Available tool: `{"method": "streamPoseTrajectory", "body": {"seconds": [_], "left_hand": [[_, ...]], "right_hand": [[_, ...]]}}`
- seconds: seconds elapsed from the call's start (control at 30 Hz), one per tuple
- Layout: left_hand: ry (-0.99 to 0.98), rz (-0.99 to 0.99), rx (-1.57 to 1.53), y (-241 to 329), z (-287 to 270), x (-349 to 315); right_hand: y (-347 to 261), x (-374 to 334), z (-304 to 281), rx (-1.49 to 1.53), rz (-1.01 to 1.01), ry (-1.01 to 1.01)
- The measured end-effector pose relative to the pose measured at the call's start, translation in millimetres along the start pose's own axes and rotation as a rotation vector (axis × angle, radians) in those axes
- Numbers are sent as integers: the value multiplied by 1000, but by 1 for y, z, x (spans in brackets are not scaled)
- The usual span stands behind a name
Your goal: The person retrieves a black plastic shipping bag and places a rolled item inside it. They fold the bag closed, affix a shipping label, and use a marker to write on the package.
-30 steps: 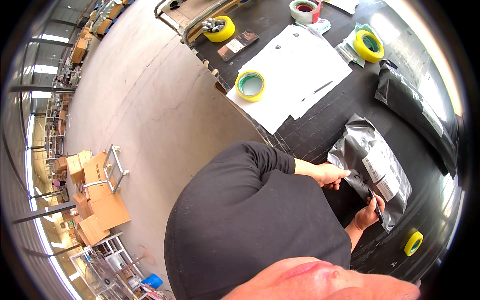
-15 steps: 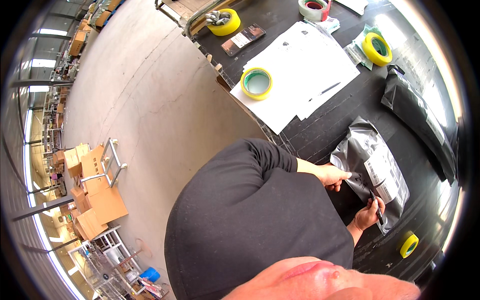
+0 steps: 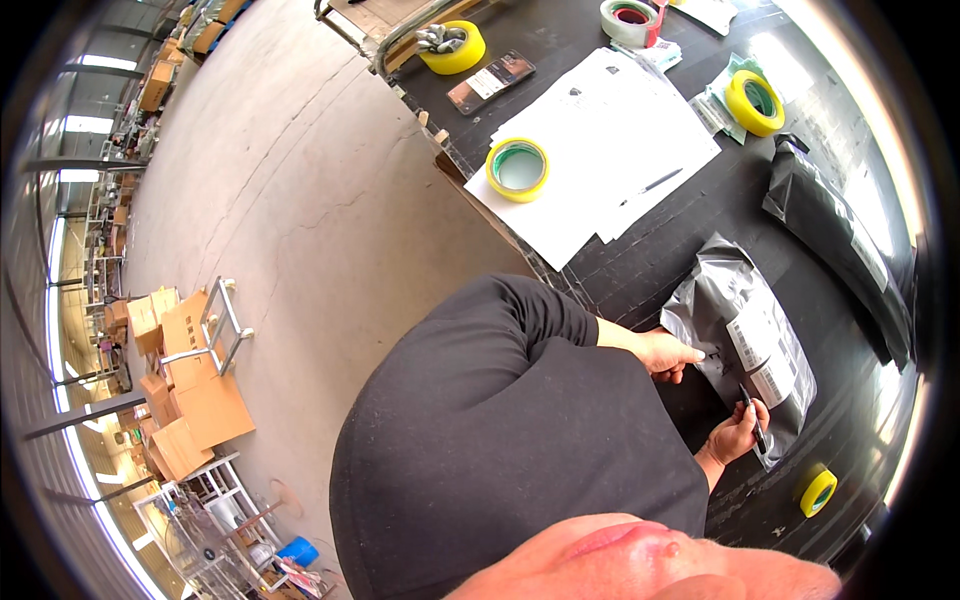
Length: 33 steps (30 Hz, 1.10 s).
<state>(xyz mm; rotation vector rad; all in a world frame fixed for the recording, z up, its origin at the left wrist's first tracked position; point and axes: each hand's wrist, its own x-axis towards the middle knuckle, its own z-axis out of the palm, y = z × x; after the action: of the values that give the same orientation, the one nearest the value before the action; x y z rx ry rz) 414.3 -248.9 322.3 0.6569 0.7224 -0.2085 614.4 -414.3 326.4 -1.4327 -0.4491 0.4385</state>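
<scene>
A silver-grey plastic mailing bag (image 3: 723,285) with white printed labels (image 3: 761,356) lies on the black table. My left hand (image 3: 668,356) pinches its near edge, with the thumb on top and the other fingers curled below. In my right hand (image 3: 738,432) is a black marker pen (image 3: 758,436), its tip at the grey plastic just beside the labels. Dark handwritten marks show on the bag between my two hands.
Yellow tape rolls lie about the table: one (image 3: 517,170) on the white paper sheets (image 3: 610,130), another (image 3: 818,493) at the near right. A black wrapped parcel (image 3: 835,245) lies right of the bag. Cardboard boxes (image 3: 205,400) stand on the floor at left.
The marker in my right hand has shifted very slightly at the bag's surface. My left hand keeps its hold, and the whole view has moved a little.
</scene>
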Motion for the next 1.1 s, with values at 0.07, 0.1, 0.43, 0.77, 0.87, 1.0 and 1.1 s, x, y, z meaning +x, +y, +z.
{"method": "streamPoseTrajectory", "body": {"seconds": [0.07,0.1,0.43,0.77,0.87,1.0,1.1], "left_hand": [[19,10,-11,0,1,-2],[28,15,-16,-1,2,-1],[36,40,40,-5,0,6],[21,-20,53,9,2,-11],[25,-16,63,10,2,-11],[18,-16,61,7,2,-6],[19,-17,52,7,1,-6]], "right_hand": [[1,1,-2,0,-6,13],[2,2,-5,10,3,6],[2,7,-9,22,29,-6],[-2,8,-3,6,39,14],[-1,9,-6,7,36,11],[-3,8,-3,-4,13,14],[-3,8,-2,11,15,15]]}}
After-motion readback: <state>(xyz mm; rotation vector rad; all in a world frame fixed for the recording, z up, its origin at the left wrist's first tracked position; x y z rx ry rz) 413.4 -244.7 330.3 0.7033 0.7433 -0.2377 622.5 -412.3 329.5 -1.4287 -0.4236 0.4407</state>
